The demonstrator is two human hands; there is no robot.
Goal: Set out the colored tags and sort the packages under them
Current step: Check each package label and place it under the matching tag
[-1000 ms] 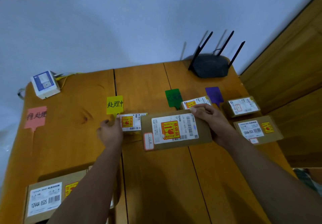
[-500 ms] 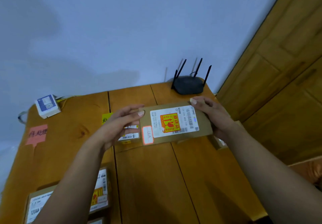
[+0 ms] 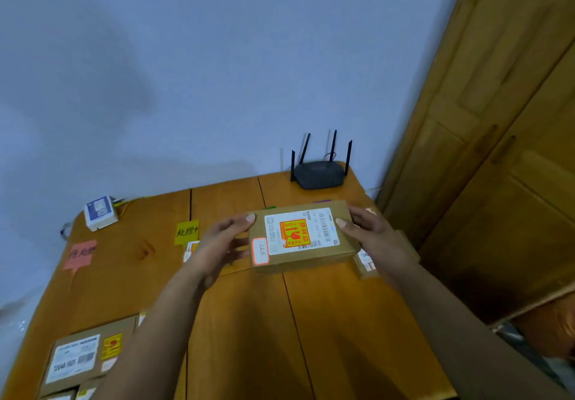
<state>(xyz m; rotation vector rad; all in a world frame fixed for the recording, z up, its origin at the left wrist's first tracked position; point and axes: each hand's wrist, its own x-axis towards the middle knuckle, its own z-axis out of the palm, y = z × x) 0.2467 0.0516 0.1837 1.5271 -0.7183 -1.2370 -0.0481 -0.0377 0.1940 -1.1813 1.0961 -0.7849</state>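
A brown cardboard package point(image 3: 343, 251) with a white label and an orange fragile sticker is held above the wooden table point(image 3: 326, 321). My left hand point(image 3: 219, 245) grips its left end and my right hand point(image 3: 378, 241) grips its right end. A pink tag point(image 3: 80, 254) lies at the left and a yellow tag point(image 3: 186, 231) in the middle. Only slivers of the green tag point(image 3: 270, 208) and the purple tag point(image 3: 322, 201) show behind the box. A small package point(image 3: 190, 248) under the yellow tag is mostly hidden by my left hand. Another package point(image 3: 365, 262) peeks out below my right hand.
A black router point(image 3: 320, 174) stands at the table's far edge. A white and blue box point(image 3: 100, 213) sits at the far left corner. More brown packages point(image 3: 84, 356) lie at the near left. A wooden wardrobe point(image 3: 497, 150) rises along the right side.
The package has risen off the table and my left hand has come over from the small package to grip its left end. The camera has tilted upward.
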